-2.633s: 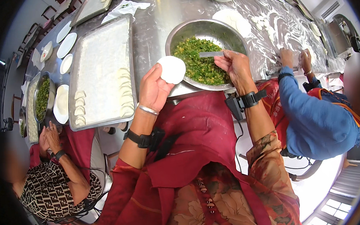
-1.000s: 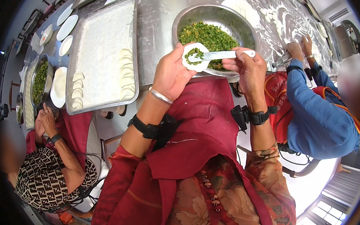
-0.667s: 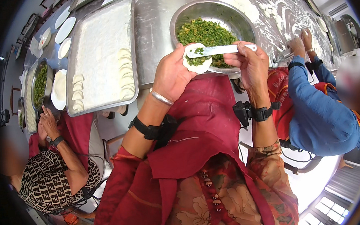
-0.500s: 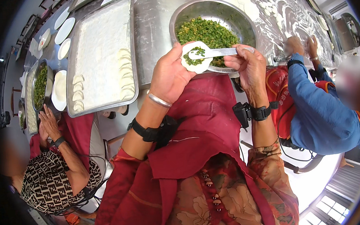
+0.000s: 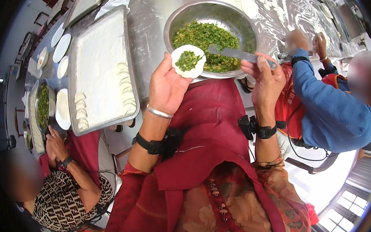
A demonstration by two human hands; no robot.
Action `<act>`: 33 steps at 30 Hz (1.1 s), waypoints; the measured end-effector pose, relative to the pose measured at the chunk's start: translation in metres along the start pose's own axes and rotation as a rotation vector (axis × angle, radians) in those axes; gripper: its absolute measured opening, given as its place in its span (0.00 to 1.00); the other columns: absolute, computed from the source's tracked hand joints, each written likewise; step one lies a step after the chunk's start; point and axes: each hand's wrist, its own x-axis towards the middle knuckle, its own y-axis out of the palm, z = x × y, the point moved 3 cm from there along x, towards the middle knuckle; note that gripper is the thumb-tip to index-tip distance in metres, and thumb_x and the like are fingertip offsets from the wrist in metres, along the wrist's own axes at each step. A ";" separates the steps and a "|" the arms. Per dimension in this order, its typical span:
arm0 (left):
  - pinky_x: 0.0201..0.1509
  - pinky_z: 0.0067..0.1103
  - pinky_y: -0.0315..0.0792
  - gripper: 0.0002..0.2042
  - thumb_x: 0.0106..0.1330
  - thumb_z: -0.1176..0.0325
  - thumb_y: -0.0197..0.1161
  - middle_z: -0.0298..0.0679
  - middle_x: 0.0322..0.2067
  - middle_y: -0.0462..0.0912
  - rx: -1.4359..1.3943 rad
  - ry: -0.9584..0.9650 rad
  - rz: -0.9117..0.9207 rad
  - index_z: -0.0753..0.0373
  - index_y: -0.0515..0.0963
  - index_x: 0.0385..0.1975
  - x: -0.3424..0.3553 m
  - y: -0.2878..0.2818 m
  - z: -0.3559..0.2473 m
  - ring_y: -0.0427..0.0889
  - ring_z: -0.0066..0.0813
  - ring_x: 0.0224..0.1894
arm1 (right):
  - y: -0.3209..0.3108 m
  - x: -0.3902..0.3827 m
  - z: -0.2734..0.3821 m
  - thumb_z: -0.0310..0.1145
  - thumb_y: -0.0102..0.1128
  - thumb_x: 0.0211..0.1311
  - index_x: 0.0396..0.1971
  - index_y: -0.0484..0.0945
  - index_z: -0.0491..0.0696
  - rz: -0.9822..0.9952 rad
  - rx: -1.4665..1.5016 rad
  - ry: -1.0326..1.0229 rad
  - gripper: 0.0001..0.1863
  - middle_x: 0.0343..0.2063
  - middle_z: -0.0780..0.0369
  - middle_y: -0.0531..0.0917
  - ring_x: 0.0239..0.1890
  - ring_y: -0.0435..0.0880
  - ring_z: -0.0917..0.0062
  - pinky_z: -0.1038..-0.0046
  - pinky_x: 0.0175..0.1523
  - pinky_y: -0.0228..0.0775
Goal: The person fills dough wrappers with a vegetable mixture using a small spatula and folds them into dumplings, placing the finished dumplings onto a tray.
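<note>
My left hand [image 5: 167,88] holds a round white dumpling wrapper [image 5: 198,70] on its fingers, the thumb along its edge. A mound of chopped green filling [image 5: 187,60] lies in the middle of the wrapper. Between the thumb and fingers of my right hand [image 5: 266,82] is the handle of a grey spoon [image 5: 239,54]. The spoon's tip is over the steel bowl [image 5: 247,32], apart from the wrapper and close to the chopped green filling inside the bowl.
Left of the bowl, a floured metal tray [image 5: 99,57] carries folded dumplings [image 5: 127,94] in two rows. White plates [image 5: 62,48] stand farther left. Flour and dough pieces [image 5: 267,2] lie at the back right. A person [image 5: 71,189] sits on each side of me.
The spoon has come off the wrapper and moved over the bowl, leaving filling on the wrapper. My left hand has shifted slightly left and my right hand slightly right.
</note>
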 end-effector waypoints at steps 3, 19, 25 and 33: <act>0.70 0.40 0.63 0.24 0.78 0.55 0.44 0.50 0.60 0.73 -0.011 -0.004 -0.015 0.71 0.65 0.61 0.003 0.003 0.002 0.71 0.44 0.63 | -0.005 0.000 -0.010 0.25 0.53 0.70 0.42 0.76 0.33 -0.050 0.068 0.093 0.10 0.31 0.54 0.84 0.31 0.88 0.65 0.72 0.36 0.86; 0.71 0.39 0.63 0.23 0.78 0.57 0.44 0.47 0.61 0.72 0.015 -0.026 -0.004 0.68 0.64 0.62 0.017 0.010 0.012 0.71 0.41 0.64 | -0.008 0.000 -0.008 0.25 0.53 0.70 0.43 0.76 0.34 -0.084 0.150 0.113 0.09 0.31 0.52 0.84 0.31 0.89 0.66 0.72 0.37 0.86; 0.70 0.39 0.64 0.22 0.78 0.57 0.45 0.47 0.60 0.73 0.022 -0.025 -0.011 0.68 0.64 0.62 0.017 0.009 0.014 0.71 0.41 0.63 | -0.009 -0.002 -0.008 0.25 0.53 0.70 0.42 0.76 0.34 -0.073 0.116 0.093 0.09 0.31 0.54 0.84 0.31 0.89 0.67 0.72 0.37 0.86; 0.69 0.39 0.65 0.22 0.78 0.57 0.44 0.46 0.59 0.74 0.041 -0.015 -0.011 0.67 0.66 0.61 0.014 0.013 0.018 0.73 0.40 0.62 | -0.008 -0.009 -0.005 0.25 0.53 0.70 0.42 0.77 0.34 -0.040 0.105 0.105 0.09 0.30 0.54 0.84 0.31 0.88 0.66 0.72 0.36 0.86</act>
